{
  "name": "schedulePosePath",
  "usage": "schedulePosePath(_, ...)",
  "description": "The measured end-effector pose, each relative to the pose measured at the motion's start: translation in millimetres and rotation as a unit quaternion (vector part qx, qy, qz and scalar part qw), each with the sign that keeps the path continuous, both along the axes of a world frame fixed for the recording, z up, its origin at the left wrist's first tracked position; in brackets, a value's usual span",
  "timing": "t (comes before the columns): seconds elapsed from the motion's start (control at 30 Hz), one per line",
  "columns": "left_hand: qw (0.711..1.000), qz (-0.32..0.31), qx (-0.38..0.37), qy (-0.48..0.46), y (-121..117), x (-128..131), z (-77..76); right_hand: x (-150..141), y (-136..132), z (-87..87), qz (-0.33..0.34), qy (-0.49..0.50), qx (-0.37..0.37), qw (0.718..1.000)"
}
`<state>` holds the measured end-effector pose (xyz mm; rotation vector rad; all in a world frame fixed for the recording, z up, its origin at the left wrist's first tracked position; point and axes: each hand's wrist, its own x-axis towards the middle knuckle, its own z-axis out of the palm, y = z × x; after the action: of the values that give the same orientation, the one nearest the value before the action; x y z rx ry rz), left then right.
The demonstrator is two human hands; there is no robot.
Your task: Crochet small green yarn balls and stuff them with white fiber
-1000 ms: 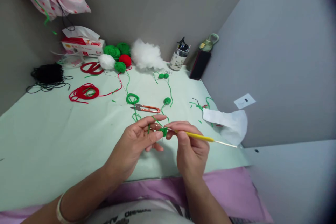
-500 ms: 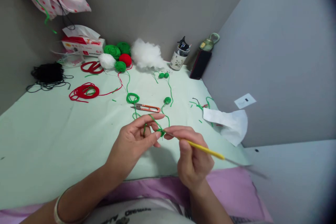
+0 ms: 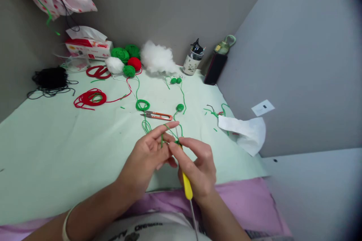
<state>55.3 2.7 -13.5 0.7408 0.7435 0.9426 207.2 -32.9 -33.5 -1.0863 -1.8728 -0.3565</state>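
Note:
Between my fingertips is a small green crochet piece [image 3: 177,142], mostly covered by them. My left hand [image 3: 149,154] pinches it, with green yarn looped over the raised index finger. In my right hand [image 3: 199,165] is a crochet hook with a yellow handle [image 3: 187,186]; its metal tip points away from me, past the piece, and its rear shaft points at my body. Just beyond the hands lie orange thread snips [image 3: 158,115], a coil of green yarn [image 3: 143,105] and a small green crocheted ball [image 3: 180,107] with a yarn tail.
Yarn balls [image 3: 120,55], white stuffing [image 3: 158,58], a tissue box [image 3: 89,49] and a pen cup [image 3: 192,62] line the back. Red scissors [image 3: 98,72], red yarn [image 3: 90,98] and black yarn [image 3: 51,81] lie left. A phone [image 3: 215,69] leans on a bottle; crumpled tissue [image 3: 244,130] lies right.
My right hand has turned the crochet hook from pointing sideways to pointing away from me, and moved closer to my left hand. Both hands still hold on.

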Motion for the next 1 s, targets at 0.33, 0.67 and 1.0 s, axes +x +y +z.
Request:
schedulePosePath(0.33, 1.0, -0.015, 0.0, -0.023, 5.0, -5.9, 3.1, -7.0, 10.2, 6.2, 0.168, 0.459, -0.174, 0.855)
schedulePosePath(0.67, 0.995, -0.042, -0.067, -0.057, 8.4, -3.4, -3.7, -0.7, 0.2, -5.4, 0.062, 0.168, -0.112, 0.977)
schedulePosePath(1.0, 0.999, -0.025, -0.027, -0.036, 9.7, -4.3, -0.6, -3.6, 14.6, 4.6, 0.172, 0.463, -0.208, 0.844)
